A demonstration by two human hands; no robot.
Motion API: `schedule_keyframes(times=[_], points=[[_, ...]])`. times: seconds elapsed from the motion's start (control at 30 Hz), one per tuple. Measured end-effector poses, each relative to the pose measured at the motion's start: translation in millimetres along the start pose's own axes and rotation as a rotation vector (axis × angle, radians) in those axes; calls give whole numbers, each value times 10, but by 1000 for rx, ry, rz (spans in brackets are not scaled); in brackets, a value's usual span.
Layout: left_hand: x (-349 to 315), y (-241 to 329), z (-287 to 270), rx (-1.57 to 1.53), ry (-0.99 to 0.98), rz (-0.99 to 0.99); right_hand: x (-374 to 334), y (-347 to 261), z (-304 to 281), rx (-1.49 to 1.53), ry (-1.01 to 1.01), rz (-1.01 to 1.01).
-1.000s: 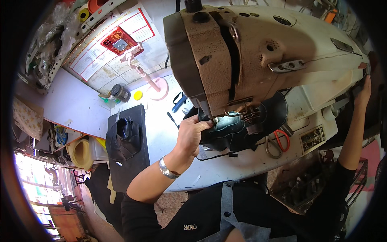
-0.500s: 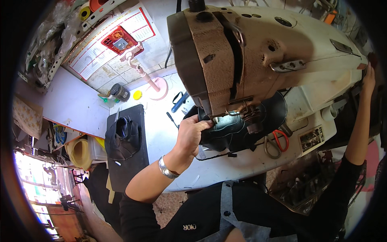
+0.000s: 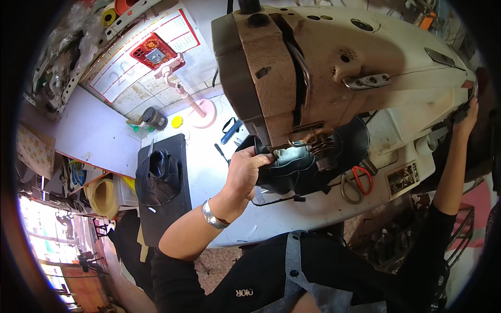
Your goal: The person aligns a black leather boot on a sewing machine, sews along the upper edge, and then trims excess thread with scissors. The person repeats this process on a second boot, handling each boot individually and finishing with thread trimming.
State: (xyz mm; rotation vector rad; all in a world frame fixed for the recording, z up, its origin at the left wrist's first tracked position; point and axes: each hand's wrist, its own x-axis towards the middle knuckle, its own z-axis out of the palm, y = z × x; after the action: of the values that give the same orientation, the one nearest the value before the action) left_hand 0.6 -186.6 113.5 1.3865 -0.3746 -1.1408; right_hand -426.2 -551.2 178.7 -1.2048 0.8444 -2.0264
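Observation:
My left hand (image 3: 243,168) pinches the edge of a black leather shoe upper (image 3: 300,175) between thumb and fingers. The upper lies beneath the head of a large, worn sewing machine (image 3: 282,78), and a light shines on its leather beside the needle area. Needle and presser foot are mostly hidden by the machine's head. At the machine's far right end, my right hand (image 3: 466,119) is closed on the dark handwheel (image 3: 460,113), its fingers partly hidden. A finished-looking black shoe upper (image 3: 158,175) stands on a dark board (image 3: 180,208) to the left.
Red-handled scissors (image 3: 360,180) lie on the white table (image 3: 209,177) by the machine's base. Behind my left hand are a blue tool (image 3: 230,132) and a pink phone stand (image 3: 201,113) holding a red-cased phone (image 3: 153,51). A dark jar (image 3: 155,118) sits near the wall.
My right hand has moved slightly down at the handwheel. The left hand keeps its pinch on the shoe upper, and the whole view has shifted a little.

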Motion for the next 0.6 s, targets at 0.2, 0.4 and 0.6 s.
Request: schedule_keyframes(times=[0.2, 0.4, 0.6], points=[[55, -46, -47, 7, -35, -2, -92, 62, -87, -156, 13, 14], [71, -54, -90, -15, -77, -9, -41, -47, -77, -166, -73, 5], [58, -31, -86, 26, -79, -30, 152, -181, 73, -437, 72, -186]])
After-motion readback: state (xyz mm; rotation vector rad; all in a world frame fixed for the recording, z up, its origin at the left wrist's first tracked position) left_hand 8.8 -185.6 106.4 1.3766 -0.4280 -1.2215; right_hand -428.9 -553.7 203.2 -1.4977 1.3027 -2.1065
